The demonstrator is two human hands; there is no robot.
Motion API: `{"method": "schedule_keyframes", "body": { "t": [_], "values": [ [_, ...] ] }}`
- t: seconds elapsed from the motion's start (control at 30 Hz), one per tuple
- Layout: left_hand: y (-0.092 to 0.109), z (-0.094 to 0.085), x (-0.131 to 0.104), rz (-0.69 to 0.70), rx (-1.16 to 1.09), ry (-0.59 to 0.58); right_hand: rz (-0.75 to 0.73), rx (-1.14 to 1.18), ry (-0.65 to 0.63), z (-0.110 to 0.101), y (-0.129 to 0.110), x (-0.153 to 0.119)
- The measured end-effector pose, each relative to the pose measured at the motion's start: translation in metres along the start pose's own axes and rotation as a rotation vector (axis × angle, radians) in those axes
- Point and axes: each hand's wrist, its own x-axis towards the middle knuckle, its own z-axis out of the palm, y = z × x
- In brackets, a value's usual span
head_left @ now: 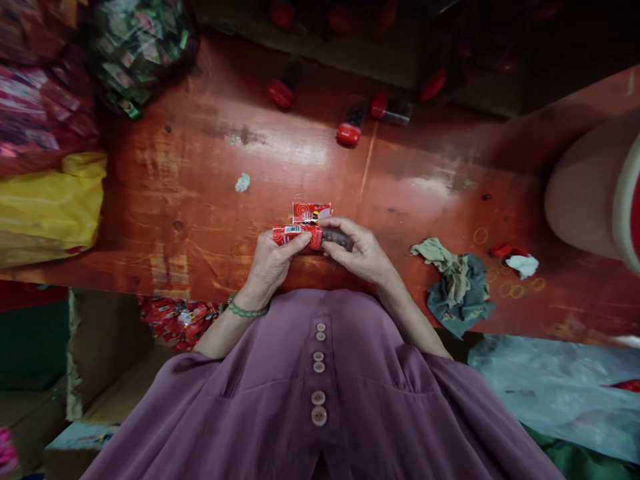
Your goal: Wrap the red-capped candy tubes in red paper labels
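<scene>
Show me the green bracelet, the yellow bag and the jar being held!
Green bracelet (247, 312): head view, on its beads.
Yellow bag (55, 207): head view, on its crinkly side.
Jar (337, 237): head view, on its dark part, outside the red wrapper (313, 238).

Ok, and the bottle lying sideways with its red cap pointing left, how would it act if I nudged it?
The bottle would probably roll, since its clear, rounded body lies on its side on the table. Its wall looks stiff and perhaps a bit slippery, being smooth and shiny. The dark contents might shift inside.
</scene>
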Motion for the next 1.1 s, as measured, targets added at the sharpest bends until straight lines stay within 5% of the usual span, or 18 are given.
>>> {"method": "schedule_keyframes", "body": {
  "t": [0.2, 0.53, 0.87, 1.1],
  "values": [
    [0.003, -0.002, 0.002, 0.036, 0.093, -0.056, -0.149, -0.18, -0.043, -0.002, -0.001, 0.001],
    [0.02, 0.005, 0.019, -0.031, 0.111, -0.191, -0.141, -0.156, 0.051, -0.004, -0.003, -0.003],
    [0.0, 0.023, 0.002, -0.067, -0.205, -0.015, 0.015, 0.165, 0.25, 0.018, 0.002, -0.004],
    [0.005, 0.028, 0.005, 0.084, -0.166, 0.111, 0.064, 0.165, 0.185, 0.014, -0.003, -0.009]
  ]
}}
